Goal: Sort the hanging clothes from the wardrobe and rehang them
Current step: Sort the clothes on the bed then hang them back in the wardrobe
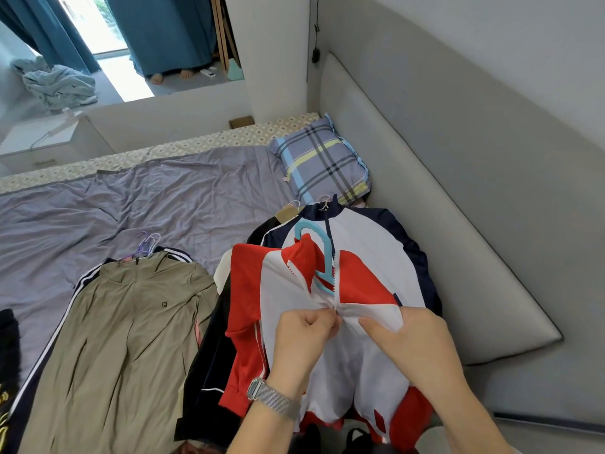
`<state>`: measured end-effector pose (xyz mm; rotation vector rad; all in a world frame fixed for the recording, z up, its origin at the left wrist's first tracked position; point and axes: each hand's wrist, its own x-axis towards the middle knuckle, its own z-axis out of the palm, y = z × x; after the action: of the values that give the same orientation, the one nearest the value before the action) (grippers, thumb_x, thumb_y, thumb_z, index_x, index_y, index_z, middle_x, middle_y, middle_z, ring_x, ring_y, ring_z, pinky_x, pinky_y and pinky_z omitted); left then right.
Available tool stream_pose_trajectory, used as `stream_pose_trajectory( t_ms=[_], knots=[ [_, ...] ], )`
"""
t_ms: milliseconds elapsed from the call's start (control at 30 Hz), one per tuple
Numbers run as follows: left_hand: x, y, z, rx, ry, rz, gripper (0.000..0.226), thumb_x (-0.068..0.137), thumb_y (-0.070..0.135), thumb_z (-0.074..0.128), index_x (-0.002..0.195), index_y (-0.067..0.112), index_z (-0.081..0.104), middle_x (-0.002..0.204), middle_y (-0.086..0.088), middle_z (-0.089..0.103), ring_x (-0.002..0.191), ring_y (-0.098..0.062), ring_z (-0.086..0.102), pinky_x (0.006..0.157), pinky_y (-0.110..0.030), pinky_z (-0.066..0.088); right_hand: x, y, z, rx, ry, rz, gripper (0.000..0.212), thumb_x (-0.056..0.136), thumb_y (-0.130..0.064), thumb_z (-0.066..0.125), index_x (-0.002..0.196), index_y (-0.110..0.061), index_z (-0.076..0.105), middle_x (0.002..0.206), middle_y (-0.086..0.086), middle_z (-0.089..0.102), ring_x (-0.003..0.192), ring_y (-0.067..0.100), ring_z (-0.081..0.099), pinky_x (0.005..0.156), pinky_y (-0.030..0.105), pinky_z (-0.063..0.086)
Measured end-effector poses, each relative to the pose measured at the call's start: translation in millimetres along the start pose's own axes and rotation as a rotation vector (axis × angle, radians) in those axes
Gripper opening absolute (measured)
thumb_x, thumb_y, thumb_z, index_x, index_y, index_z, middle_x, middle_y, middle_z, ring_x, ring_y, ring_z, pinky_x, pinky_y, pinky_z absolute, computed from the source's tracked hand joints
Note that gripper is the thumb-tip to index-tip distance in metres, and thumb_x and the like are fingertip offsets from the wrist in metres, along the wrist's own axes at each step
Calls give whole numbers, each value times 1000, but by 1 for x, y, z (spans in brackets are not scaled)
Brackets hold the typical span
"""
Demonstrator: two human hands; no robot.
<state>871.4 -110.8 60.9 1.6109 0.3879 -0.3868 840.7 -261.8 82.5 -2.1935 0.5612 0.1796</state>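
— Red and white, that jacket [347,326] nearest us, lying on the bed [163,198] atop a pile. What are the hands doing?

— Left hand [302,335], with a mesh-strap watch [271,399], pinches the zip where the two front edges meet. Right hand [412,335] grips the white front panel beside it. A blue hanger [322,257] shows in the open neck.

— Any writing?

— A small "F" logo on the khaki jacket [131,322] to the left, purple hangers [145,244] at its collar. Nothing else readable.

— Further back?

— A navy and white jacket [370,231] underneath, then a plaid pillow [322,158] by the grey headboard [458,191].
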Motion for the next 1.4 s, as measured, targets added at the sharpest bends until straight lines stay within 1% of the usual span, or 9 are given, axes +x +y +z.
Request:
stream_pose_trajectory(
  t_ms=[233,433,600,800,933,1033,1133,1267,1400],
  knots=[
    [3,11,5,-312,-72,-110,25,92,6,50,73,-3,63,76,-15,65,88,-27,66,89,-34,55,-1,0,4,-32,-10,-67,32,80,-46,67,68,-17,64,61,-2,63,59,12,61,55,23,48],
    [4,2,2,-457,-176,-128,47,93,9,47,47,15,49,99,-21,50,99,-31,52,92,-32,53,4,4,-1,-11,-23,-40,35,79,-45,68,69,-12,66,64,4,66,63,18,64,62,34,53],
    [1,-3,1,-688,-363,-88,33,78,17,61,55,12,38,84,-13,40,93,-28,39,111,-43,31,2,3,1,32,-46,-27,31,82,-40,69,74,-10,67,71,9,66,69,22,64,59,24,46],
    [-13,-2,-7,-811,-539,-65,19,80,27,62,66,14,56,78,1,54,82,-14,49,86,-32,33,3,4,7,13,-83,-18,40,83,-39,68,75,0,68,71,19,66,60,18,53,54,25,39],
    [-10,1,-22,-262,-384,-15,26,89,39,56,93,18,72,107,1,63,105,-15,53,100,-34,37,2,3,0,44,-84,-16,36,77,-38,73,56,-11,62,53,5,59,52,15,52,51,25,38],
    [5,-1,-47,277,89,354,25,85,34,65,104,18,64,106,8,65,105,-11,59,97,-35,45,5,-3,-13,25,-118,-43,41,72,-42,76,47,-16,58,47,2,55,50,15,52,52,27,37],
    [27,1,-80,793,357,705,61,75,55,61,125,21,49,123,4,47,118,-15,40,105,-36,30,7,-16,-34,-60,-142,-89,63,73,-47,74,36,-18,32,36,-8,31,38,8,32,44,19,24],
    [48,22,-108,1096,57,700,46,76,70,39,96,33,56,92,15,58,98,-7,52,101,-40,28,4,-21,-72,-141,-69,-119,63,70,-52,72,53,-19,20,45,-8,20,43,10,19,41,21,18],
    [43,36,-86,805,-164,682,36,84,54,53,64,25,44,57,9,45,59,-6,47,60,-27,34,15,-24,-107,-285,75,-109,61,67,-56,74,49,-9,39,49,0,34,48,16,31,50,29,24]
  ],
)
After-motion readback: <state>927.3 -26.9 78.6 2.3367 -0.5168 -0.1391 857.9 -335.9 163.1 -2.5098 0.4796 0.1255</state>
